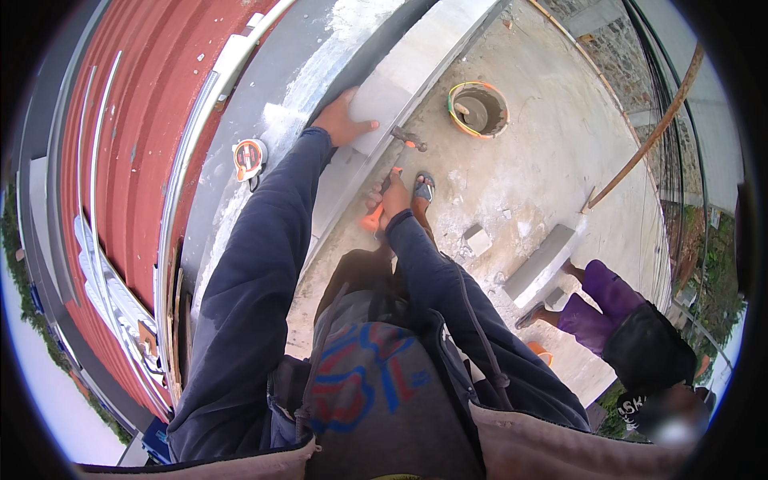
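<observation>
Beside red roofing, left hand lies open against grey block; right hand clasps hammer.

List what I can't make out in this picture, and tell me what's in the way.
- Head view: middle of the orange-handled hammer, covered by the right hand.
- Head view: part of the pale grey rectangular block, covered by the left hand.
- Head view: part of the small orange container, behind the dark blue right sleeve.
- Head view: markings on the round white-and-orange tape measure, too small.
</observation>
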Motion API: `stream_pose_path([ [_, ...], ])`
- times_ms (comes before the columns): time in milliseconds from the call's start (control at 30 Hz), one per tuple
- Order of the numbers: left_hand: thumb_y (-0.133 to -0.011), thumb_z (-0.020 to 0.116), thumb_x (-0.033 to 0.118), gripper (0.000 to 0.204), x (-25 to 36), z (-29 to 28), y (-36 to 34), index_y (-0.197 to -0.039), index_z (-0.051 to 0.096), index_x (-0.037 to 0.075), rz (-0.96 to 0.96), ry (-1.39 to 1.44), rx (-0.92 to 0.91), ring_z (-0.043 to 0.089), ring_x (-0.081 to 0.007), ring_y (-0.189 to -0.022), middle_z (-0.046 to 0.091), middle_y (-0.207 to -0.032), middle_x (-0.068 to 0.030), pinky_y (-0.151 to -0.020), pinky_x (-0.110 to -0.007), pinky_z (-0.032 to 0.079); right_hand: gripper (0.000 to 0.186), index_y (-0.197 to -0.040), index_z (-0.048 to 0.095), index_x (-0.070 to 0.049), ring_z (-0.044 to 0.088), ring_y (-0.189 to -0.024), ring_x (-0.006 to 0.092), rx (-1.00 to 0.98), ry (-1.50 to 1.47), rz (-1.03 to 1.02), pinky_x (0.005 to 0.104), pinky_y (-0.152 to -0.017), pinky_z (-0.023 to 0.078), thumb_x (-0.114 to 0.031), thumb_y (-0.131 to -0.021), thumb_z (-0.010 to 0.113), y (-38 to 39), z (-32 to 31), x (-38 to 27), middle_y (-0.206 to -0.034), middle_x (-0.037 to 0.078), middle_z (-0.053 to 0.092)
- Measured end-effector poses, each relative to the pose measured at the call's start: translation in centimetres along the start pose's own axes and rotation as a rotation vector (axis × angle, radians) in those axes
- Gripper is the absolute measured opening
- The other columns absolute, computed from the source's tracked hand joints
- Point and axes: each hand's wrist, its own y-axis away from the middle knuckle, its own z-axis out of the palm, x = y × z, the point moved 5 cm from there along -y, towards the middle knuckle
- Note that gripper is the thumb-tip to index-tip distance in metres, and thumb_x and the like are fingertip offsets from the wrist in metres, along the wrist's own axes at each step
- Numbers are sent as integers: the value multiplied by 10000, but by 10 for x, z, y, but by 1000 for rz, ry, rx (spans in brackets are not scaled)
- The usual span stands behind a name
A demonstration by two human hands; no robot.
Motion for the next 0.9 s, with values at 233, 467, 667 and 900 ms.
stream_pose_path([
  [233, -813, 910, 414, 1055, 0, -2, -1, -1615, 363, 0, 9, 35, 7, 571, -318, -1399, 573, -1515, -244, -1193, -377, 421, 293, -1060, 435, -151, 438, -542, 148, 105, -194, -78, 350, -522, 418, -410, -1144, 328, -1, 4, -4, -759, 24, 485],
  [467, -809, 913, 446, 1109, 9, -5, 4, -1632, 328, -14, -20, 18, -10, 545, -338, -1426, 515, -1561, -279, -1211, -384, 400, 217, -1117, 446, -137, 549, -584, 201, 98, 306, -270, 414, -556, 483, -349, -1135, 406, 22, -14, -44, -779, 56, 511],
  [667, -831, 908, 391, 1045, 7, -6, 10, -1628, 349, 10, -28, 92, -7, 558, -335, -1411, 541, -1538, -271, -1201, -381, 409, 342, -1349, 517, -19, 653, -665, 279, 229, 1226, -1283, 386, -628, 501, -281, -1129, 508, 118, 18, -180, -834, 140, 654],
  [900, -840, 892, 393, 1016, 11, -6, 10, -1625, 359, 33, -14, 56, 21, 561, -355, -1406, 570, -1506, -270, -1199, -388, 414, 311, -1272, 514, -44, 701, -926, 528, 372, 1719, -1228, 583, -808, 543, -293, -1088, 538, 77, 76, -273, -1006, 314, 717],
])
